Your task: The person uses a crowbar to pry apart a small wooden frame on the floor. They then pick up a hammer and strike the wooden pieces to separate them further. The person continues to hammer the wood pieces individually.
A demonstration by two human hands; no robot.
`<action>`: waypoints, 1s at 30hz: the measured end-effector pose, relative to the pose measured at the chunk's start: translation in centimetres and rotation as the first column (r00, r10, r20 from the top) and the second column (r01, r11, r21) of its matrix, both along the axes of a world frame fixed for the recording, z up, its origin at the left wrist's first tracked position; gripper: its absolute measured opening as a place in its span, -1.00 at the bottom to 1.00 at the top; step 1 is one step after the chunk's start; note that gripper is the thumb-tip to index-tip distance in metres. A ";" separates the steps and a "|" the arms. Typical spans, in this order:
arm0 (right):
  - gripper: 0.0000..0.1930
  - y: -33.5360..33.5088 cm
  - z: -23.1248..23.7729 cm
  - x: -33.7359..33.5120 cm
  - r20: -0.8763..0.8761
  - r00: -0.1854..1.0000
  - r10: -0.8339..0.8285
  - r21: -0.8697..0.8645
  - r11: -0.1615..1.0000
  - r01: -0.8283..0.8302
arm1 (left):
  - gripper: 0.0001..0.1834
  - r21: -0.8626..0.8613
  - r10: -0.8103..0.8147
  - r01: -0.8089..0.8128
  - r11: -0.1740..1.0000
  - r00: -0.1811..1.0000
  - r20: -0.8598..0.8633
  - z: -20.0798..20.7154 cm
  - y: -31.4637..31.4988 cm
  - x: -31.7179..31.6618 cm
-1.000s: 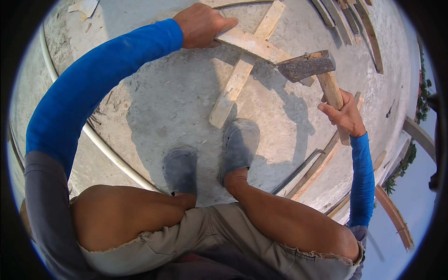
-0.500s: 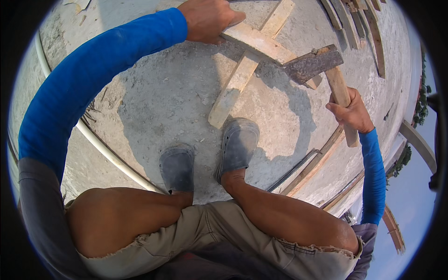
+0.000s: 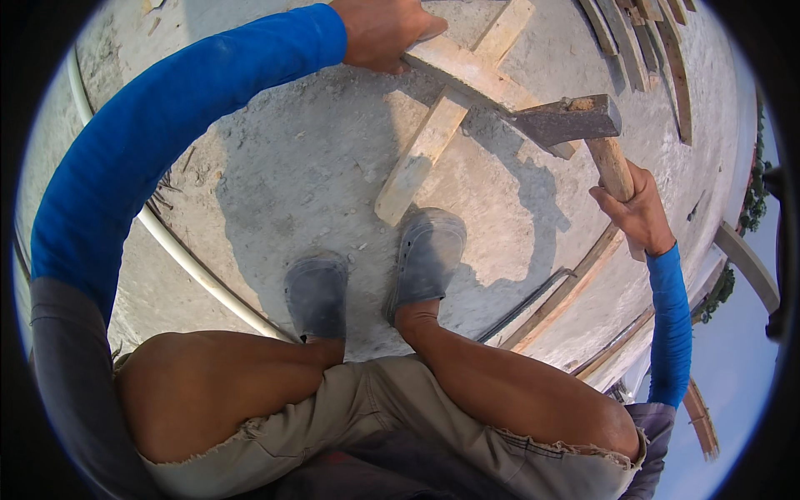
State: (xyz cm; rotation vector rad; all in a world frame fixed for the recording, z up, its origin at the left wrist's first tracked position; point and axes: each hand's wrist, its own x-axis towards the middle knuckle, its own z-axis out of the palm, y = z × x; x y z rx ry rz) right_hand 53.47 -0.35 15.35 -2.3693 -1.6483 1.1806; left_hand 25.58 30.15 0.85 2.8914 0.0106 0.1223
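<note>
My right hand (image 3: 640, 215) is closed round the wooden handle of a hatchet (image 3: 575, 121). Its dark, worn metal head overlaps the right end of a pale wooden plank (image 3: 471, 71); whether the blade touches the wood I cannot tell. At the plank's other end, near the top of the view, my left hand (image 3: 383, 33) grips the wood, with its thumb side toward the plank and some fingers hidden. This plank lies across a second wooden piece (image 3: 421, 158), which slants down toward my right shoe.
My grey clogs (image 3: 429, 254) stand on rough concrete ground (image 3: 292, 175). A white pipe (image 3: 192, 262) curves past on the left. Several timber strips (image 3: 629, 46) lie at the upper right, and a longer board (image 3: 567, 287) lies right of my feet.
The hatchet head has turned to a more level angle and shifted slightly right, with my right hand moving a little right too. My left hand keeps its grip on the plank.
</note>
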 end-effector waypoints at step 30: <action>-0.78 1.4 0.8 -2.0 0.087 0.996 0.031 0.164 0.985 -0.045 | -0.43 -0.019 0.013 -0.014 1.000 1.000 -0.020 0.1 0.2 0.1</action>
